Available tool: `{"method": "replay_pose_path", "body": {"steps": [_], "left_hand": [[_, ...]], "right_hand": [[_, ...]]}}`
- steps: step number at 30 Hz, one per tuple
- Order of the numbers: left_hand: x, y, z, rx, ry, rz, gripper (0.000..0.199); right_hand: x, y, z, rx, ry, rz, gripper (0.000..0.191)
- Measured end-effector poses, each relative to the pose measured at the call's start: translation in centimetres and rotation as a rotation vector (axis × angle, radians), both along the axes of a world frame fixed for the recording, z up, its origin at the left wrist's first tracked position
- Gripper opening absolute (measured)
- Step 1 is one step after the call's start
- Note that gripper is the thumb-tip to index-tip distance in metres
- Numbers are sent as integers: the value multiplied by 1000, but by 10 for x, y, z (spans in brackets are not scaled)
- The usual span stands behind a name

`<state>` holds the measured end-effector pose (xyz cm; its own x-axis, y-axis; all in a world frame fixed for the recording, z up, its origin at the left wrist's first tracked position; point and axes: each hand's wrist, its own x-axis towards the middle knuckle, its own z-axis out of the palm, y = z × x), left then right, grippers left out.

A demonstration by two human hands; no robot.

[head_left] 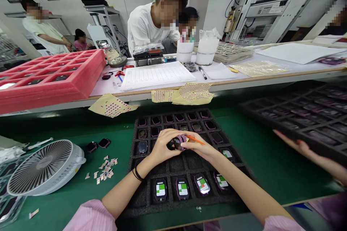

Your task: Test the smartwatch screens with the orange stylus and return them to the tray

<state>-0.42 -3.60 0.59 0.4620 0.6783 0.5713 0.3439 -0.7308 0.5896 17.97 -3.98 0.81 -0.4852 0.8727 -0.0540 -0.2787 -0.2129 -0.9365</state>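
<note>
Above the black foam tray [173,207], my left hand [164,144] is closed round a purple-cased smartwatch [177,143], its dark screen tilted up. My right hand [200,146] meets it from the other side, fingers pressed together on a thin orange stick [195,139] and touching the watch's edge. Whether the stick's tip touches the watch is hidden by my fingers. Several watches lie in the tray's pockets. Along the near row the screens are lit green and white, like the lit watch [160,189]; most in the far rows are dark.
Left on the green bench are a white fan [46,168], two dark watches [104,143] and scattered small tabs [105,169]. A co-worker's hand [300,148] supports another foam tray [311,115] at right. Overhead, a shelf [230,86] holds a pink foam tray [89,68] and papers.
</note>
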Motion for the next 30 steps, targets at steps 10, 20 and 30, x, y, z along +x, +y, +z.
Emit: {"method": "replay_pose_path", "body": {"steps": [10,20,30], "left_hand": [[0,3,-2,-2,-71,19,50],[-1,1,-1,-235,-98,107,46],[1,-4,0,-284,-121,80,48]], "right_hand": [[0,3,-2,69,-70,-123,40],[18,5,12,384,-12,-532,46],[16,-4,14,361,-77,-594,45]]}}
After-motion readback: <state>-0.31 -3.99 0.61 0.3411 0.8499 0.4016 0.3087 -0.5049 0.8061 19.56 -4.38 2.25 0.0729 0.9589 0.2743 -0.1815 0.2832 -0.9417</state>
